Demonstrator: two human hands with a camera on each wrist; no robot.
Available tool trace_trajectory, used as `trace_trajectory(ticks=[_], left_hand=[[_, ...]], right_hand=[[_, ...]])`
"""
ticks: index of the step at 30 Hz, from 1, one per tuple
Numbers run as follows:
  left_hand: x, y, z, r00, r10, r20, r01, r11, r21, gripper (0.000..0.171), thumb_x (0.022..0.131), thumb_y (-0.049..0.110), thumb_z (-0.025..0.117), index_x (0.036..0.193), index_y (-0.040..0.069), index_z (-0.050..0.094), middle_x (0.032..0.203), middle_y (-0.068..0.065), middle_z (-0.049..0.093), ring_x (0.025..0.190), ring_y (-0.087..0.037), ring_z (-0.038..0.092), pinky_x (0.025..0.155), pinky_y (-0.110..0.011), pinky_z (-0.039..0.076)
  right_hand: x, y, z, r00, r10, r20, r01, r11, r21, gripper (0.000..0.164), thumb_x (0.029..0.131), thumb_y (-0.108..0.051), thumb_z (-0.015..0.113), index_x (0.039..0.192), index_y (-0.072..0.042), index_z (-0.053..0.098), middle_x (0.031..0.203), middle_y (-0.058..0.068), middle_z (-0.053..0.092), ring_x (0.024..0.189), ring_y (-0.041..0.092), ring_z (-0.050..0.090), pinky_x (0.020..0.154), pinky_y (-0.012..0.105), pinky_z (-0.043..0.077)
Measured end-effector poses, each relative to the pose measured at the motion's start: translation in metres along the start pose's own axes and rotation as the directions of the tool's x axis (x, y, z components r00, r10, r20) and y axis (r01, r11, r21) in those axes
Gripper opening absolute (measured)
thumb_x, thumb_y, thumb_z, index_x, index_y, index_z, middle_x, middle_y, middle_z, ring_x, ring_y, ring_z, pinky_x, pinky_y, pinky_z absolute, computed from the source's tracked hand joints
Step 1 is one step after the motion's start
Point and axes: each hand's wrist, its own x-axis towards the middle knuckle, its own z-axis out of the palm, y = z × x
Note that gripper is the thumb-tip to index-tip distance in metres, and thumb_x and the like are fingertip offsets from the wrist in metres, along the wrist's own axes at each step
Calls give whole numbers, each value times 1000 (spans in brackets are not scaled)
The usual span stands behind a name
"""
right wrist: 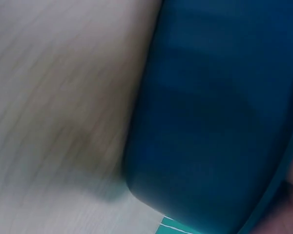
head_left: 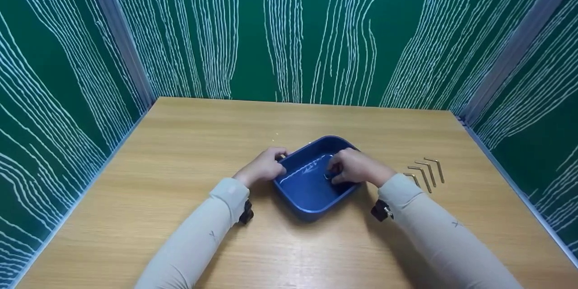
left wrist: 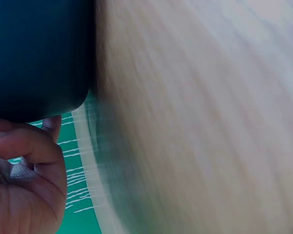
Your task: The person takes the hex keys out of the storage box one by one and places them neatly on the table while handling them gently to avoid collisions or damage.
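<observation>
A deep blue plastic bin (head_left: 311, 192) with rounded corners sits at an angle on the wooden table. My left hand (head_left: 266, 165) grips its left rim, fingers outside and curled; the left wrist view shows that hand (left wrist: 27, 170) under the dark bin wall (left wrist: 39, 53). My right hand (head_left: 354, 166) reaches over the right rim into the bin, fingers bent downward near the floor. A small shiny metal piece (head_left: 328, 176) shows by its fingertips; whether they pinch it is unclear. In the right wrist view the bin's outer side (right wrist: 210, 112) hides most of that hand.
Several brass-coloured L-shaped hex keys (head_left: 424, 174) lie in a slanted row on the table (head_left: 180, 144) right of the bin, the nearest partly behind my right sleeve. Tiny pale specks (head_left: 274, 137) lie behind the bin. Green white-lined panels (head_left: 248, 31) enclose the table's back and sides.
</observation>
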Motion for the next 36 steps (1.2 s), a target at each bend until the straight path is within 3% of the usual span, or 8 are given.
trace_trajectory(ticks=[9,14,20,26,31,36], left_hand=[[0,1,0,1000,13,2,-13,999,-32,36,84,-6,60,116,6,72,112,-11,71,99,-22,63,81,-30,53],[1,1,1,1000,20,9,-20,999,-38,35,84,-6,60,116,6,72,110,-10,70,99,-22,62,82,-30,52],[2,3,0,1000,7,8,-7,1000,-20,32,86,-5,61,114,7,72,110,-10,69,100,-24,62,83,-32,53],[1,3,-1,1000,2,3,-2,1000,-8,33,87,-4,61,115,8,72,112,-10,69,103,-25,63,85,-33,54],[-1,2,-1,1000,-3,2,3,1000,-1,32,89,-4,61,116,9,72,115,-11,70,106,-26,63,90,-37,56],[-1,1,-1,1000,-14,-3,14,1000,19,30,89,-4,62,115,8,71,114,-12,70,104,-26,63,90,-37,55]], right_hand=[[10,3,1,999,-30,36,30,1000,-6,18,88,-7,89,106,-5,83,100,9,80,87,17,69,84,40,62],[12,3,0,997,9,82,-10,1000,19,12,90,-6,86,102,-8,84,102,7,80,88,15,69,86,39,63],[13,2,-4,991,46,123,-53,997,52,7,94,-5,83,90,-11,81,93,3,77,82,14,68,79,32,59],[14,1,-4,983,77,165,-81,996,20,5,100,-9,77,97,-10,80,95,3,75,84,15,67,80,32,58],[14,-1,-2,992,33,120,-34,999,5,7,102,-10,73,102,-9,80,98,4,77,88,16,68,88,40,60],[12,0,1,999,-6,34,4,998,56,6,101,-5,72,101,-7,79,99,7,78,89,17,70,88,42,62]])
